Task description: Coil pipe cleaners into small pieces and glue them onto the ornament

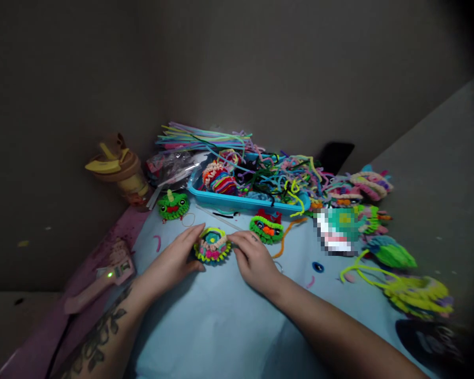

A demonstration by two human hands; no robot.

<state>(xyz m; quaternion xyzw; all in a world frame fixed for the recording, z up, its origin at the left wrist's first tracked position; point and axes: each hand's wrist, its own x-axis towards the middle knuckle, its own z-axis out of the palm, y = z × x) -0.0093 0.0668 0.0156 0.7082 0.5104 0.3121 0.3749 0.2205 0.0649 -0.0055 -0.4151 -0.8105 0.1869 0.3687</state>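
Note:
A round, fuzzy pipe-cleaner toy (212, 255) in yellow-green, pink and teal, with a teal ringed circle on top, sits between both hands low over the light blue table cover (205, 321). My left hand (177, 254) holds it at the left edge, thumb below and fingers along the back. On the other side, my right hand (256, 260) grips its right edge with bent fingers. Just right of my right hand lies a green pipe-cleaner toy (266, 230) with an orange mouth. A green toy (174, 206) with a yellow horn stands beyond my left hand.
Behind, a blue tray (253, 201) holds tangled pipe cleaners, with a bundle of straight pipe cleaners (205, 138) beyond it. More fuzzy toys (418, 295) line the right. A pink power strip (102, 284) and a lidded cup (122, 171) stand left. A dark wall rises behind.

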